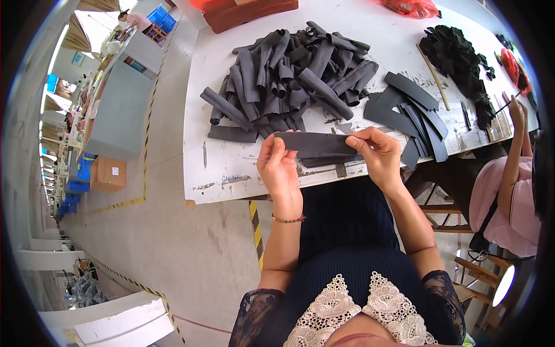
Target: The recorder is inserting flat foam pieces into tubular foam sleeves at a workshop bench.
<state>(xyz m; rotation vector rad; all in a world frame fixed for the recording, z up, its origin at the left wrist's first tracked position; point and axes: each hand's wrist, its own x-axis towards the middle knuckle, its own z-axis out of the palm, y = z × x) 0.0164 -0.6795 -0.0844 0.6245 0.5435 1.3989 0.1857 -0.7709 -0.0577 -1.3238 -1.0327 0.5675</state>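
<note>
A flat dark grey strip of material (315,143) is stretched level between my two hands, above the table's near edge. My left hand (277,162) pinches its left end with the thumb on top. At the other end my right hand (377,153) grips the strip between thumb and fingers. Just beyond it lies a big heap of rolled dark grey pieces (289,75). Under the strip, a few flat strips (329,160) rest on the table, partly hidden. To the right, several flat dark pieces (404,113) are fanned out in a loose stack.
The white worn table (199,156) also bears a red box (251,14), a red plastic bag (410,7), a thin wooden stick (433,75) and a black pile (462,63). A co-worker in pink (503,202) sits at right. A cardboard box (108,173) stands on the floor at left.
</note>
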